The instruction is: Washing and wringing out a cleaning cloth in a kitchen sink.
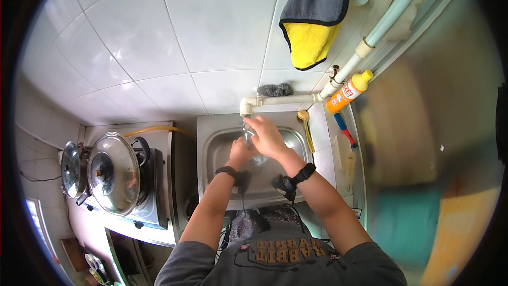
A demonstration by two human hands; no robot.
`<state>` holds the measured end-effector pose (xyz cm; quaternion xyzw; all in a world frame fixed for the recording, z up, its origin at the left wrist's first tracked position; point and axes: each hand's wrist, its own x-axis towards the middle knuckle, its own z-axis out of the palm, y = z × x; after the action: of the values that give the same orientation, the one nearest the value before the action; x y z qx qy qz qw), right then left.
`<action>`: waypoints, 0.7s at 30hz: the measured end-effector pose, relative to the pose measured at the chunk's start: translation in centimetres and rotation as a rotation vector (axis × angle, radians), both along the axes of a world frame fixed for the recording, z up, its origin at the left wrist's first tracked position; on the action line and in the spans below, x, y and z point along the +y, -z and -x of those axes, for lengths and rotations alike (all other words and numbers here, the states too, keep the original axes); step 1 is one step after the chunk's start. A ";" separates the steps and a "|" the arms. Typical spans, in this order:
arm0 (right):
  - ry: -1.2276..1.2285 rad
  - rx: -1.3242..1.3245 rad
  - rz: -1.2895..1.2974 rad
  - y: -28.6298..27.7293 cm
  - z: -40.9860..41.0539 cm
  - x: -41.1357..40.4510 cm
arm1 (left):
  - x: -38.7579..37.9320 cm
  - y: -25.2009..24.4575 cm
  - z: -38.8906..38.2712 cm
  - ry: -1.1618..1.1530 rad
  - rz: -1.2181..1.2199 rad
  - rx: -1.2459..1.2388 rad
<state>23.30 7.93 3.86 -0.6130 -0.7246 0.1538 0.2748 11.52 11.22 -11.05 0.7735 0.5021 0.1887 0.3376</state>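
Note:
Over the stainless steel sink (214,159), my right hand (268,137) is at the metal faucet (248,128), its fingers on or right beside the tap. My left hand (241,151) is lower, under the spout, where water seems to run beside its fingers. Whether the left hand holds anything cannot be told, as its fingers are partly hidden. A white plastic pipe (285,100) feeds the faucet from the right. Both wrists wear black bands with dark devices attached.
To the left, lidded pans (115,182) stand on a gas stove (158,190). A dark scouring pad (276,89) rests on the pipe. Right of the basin are a yellow-handled brush (306,129), an orange bottle (345,94) and a blue-and-red brush (345,130). A grey-and-yellow cloth (315,20) hangs above.

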 end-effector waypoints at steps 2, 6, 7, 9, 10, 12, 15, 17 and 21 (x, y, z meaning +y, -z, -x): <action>-0.022 0.273 0.072 0.2 0.4 -0.1 | 0.5 1.6 0.1 -0.002 0.080 -0.108; 0.232 0.856 0.208 5.3 -3.2 -0.7 | 0.8 2.0 -2.1 -0.022 0.190 -0.210; 0.433 1.034 0.328 6.5 -3.8 -0.8 | 0.7 3.0 -2.0 -0.068 -0.005 -0.121; 0.488 1.120 0.439 9.9 -5.1 -1.1 | 1.2 3.8 -2.5 -0.025 0.016 -0.042; 0.549 1.212 0.538 11.0 -5.5 -1.4 | 1.0 3.0 -2.8 -0.055 0.112 -0.038; 0.551 1.242 0.561 12.8 -4.4 -1.7 | 0.5 1.5 -2.1 -0.094 0.216 -0.024; 0.530 1.363 0.621 14.3 -0.2 -0.6 | -0.9 2.3 0.7 -0.227 0.270 0.013; 0.373 1.651 0.536 14.0 3.4 0.1 | -1.7 5.6 3.8 -0.325 0.439 0.178; 0.176 1.975 0.779 18.8 3.1 1.6 | -3.2 1.7 4.8 -0.419 0.643 0.075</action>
<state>20.16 9.54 -14.93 -0.3124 -0.0344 0.7836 0.5359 6.67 8.05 -12.74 0.5151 0.6948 0.0579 0.4985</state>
